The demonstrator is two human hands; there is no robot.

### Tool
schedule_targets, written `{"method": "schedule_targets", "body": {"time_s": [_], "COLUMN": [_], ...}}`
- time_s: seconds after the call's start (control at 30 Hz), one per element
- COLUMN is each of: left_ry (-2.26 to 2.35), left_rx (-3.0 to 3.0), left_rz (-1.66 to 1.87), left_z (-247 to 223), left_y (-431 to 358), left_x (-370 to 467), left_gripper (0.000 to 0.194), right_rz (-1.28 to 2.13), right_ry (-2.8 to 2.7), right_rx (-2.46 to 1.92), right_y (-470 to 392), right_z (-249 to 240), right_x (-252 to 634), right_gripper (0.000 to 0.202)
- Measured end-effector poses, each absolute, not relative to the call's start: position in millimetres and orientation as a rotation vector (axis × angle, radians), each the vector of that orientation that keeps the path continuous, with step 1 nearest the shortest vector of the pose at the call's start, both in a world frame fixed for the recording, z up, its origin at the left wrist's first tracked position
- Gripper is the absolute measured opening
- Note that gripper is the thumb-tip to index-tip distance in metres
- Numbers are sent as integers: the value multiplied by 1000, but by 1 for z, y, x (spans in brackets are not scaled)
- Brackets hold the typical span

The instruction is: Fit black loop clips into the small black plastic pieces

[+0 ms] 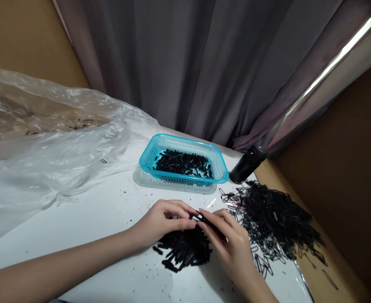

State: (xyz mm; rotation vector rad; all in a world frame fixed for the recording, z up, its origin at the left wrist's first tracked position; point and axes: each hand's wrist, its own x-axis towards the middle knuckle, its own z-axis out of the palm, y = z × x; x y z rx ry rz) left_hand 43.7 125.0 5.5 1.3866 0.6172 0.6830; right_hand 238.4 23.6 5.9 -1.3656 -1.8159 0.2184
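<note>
The black piece (215, 227) lies under the right hand's (232, 240) fingers.

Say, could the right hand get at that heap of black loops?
Probably yes: the heap of black loops lies close beside the right hand, with nothing visibly blocking it, though that hand holds a black piece.

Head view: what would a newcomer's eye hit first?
Probably the bright turquoise basket mid-table, the strongest colour here, with small black pieces inside. Next, the big tangle of black loops at the table's right side, and the glaring strip of light at upper right. Then the left hand and right hand, close together over a black heap in front of the basket.
</note>
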Motion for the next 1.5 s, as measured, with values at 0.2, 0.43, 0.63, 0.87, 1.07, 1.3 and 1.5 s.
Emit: {"method": "schedule_targets", "body": {"time_s": [0.2,0.43,0.63,0.87,1.07,1.3,1.5], "left_ry": [731,740,705,729,643,732,733], "left_rx": [1319,1378,1428,1503,1546,1497,1495], "left_rz": [748,733,712,780,782,821,851], "left_z": [12,13,9,7,2,6,7], "left_y": [132,132,130,130,127,133,135], "left_x": [45,43,43,42,41,41,42], "left_gripper": [19,20,18,18,14,18,18], "right_rz": [127,177,152,203,321,342,276], "right_ry": [-1831,-1763,-1810,-1879,-1873,-1877,-1865], "right_rx": [-1414,-1421,-1351,-1363,-1372,-1421,-1455], "right_y": [23,22,23,25,23,24,26], "right_z": [6,7,4,-1,1,5,8], "right_x": [245,242,241,246,238,241,247], "right_gripper": [30,36,46,39,26,25,30]}}
